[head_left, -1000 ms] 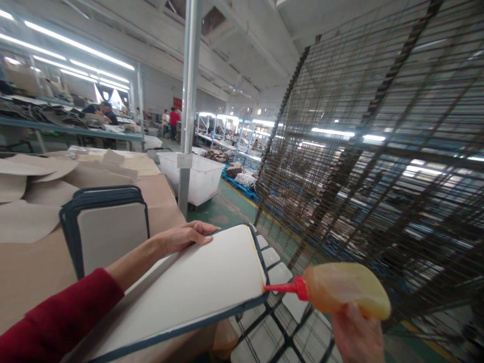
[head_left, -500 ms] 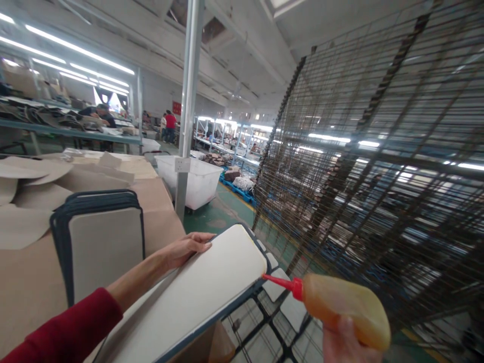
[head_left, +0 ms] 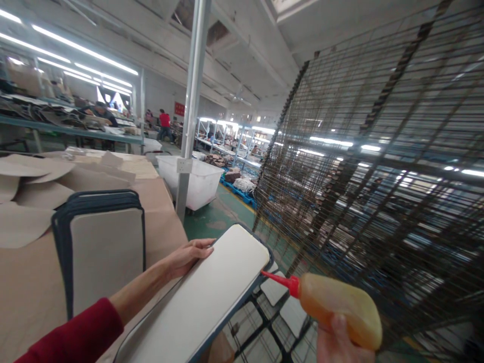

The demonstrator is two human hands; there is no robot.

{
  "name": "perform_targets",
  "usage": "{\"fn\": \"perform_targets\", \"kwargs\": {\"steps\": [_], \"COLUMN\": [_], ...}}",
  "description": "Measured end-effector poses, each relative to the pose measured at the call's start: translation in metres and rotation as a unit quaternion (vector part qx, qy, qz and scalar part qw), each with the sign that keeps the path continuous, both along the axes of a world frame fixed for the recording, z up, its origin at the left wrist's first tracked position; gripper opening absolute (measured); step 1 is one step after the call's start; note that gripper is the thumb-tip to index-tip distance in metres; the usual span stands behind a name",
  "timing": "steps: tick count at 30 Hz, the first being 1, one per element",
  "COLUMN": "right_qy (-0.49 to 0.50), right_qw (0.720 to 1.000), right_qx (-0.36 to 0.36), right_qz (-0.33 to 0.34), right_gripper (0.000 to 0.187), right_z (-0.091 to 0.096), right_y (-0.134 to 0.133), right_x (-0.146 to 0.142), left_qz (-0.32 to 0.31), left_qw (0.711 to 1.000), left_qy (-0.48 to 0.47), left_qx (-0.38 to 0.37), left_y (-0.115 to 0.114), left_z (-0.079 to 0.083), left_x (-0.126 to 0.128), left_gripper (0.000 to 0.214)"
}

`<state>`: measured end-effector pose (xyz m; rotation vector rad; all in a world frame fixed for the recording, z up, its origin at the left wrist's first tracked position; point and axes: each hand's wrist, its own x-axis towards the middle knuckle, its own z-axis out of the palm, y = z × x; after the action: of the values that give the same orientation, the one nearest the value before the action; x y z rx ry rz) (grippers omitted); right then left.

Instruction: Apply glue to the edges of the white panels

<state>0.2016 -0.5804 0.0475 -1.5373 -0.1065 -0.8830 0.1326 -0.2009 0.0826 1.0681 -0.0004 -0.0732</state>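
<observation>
My left hand [head_left: 192,256] grips the far left edge of a long white panel with a dark blue border [head_left: 212,282], thumb on top and fingers wrapped round the rim. The panel is tilted and its near end runs out of view at the bottom. In my right hand [head_left: 338,340] is a squeeze bottle [head_left: 336,305] of amber liquid, its red nozzle pointing left. The nozzle tip meets the panel's right edge, just below the rounded far corner. A thin yellowish line shows along the panel's far edge.
A stack of similar dark-bordered panels [head_left: 108,252] stands on the brown-covered table [head_left: 162,206] at left, beside loose beige sheets [head_left: 34,196]. A metal post [head_left: 192,91] and a white bin [head_left: 206,181] stand ahead. A tall wire rack [head_left: 363,151] leans over the right side. Other people work far off.
The nozzle tip has moved slightly left and nearer along the panel's right edge, away from the corner. My left hand keeps its grip; the view has shifted a little.
</observation>
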Motion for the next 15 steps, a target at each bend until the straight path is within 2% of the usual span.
{"fn": "perform_targets", "kwargs": {"steps": [4,8,10,12,15], "right_qy": [0.016,0.002,-0.007,-0.011,-0.019], "right_qw": [1.000,0.991,0.986,0.993,0.998], "right_qx": [0.001,0.135,0.167,0.119,0.052], "right_qz": [-0.001,0.010,0.013,0.002,0.001], "right_gripper": [0.061,0.060,0.060,0.059,0.055], "right_z": [0.009,0.034,0.045,0.049,0.042], "right_y": [0.011,0.036,0.044,0.044,0.038], "right_x": [-0.003,-0.012,-0.014,-0.013,-0.009], "left_qz": [0.014,0.017,0.013,0.011,0.005], "left_qw": [1.000,1.000,1.000,1.000,0.999], "left_qy": [0.012,0.021,0.019,0.016,0.011], "left_qx": [-0.009,-0.012,-0.016,-0.022,-0.030], "left_y": [-0.002,-0.005,-0.006,-0.006,-0.005], "left_z": [-0.001,0.001,0.002,0.001,-0.002], "left_x": [-0.002,-0.005,-0.006,-0.007,-0.008], "left_gripper": [0.053,0.054,0.053,0.052,0.050]}}
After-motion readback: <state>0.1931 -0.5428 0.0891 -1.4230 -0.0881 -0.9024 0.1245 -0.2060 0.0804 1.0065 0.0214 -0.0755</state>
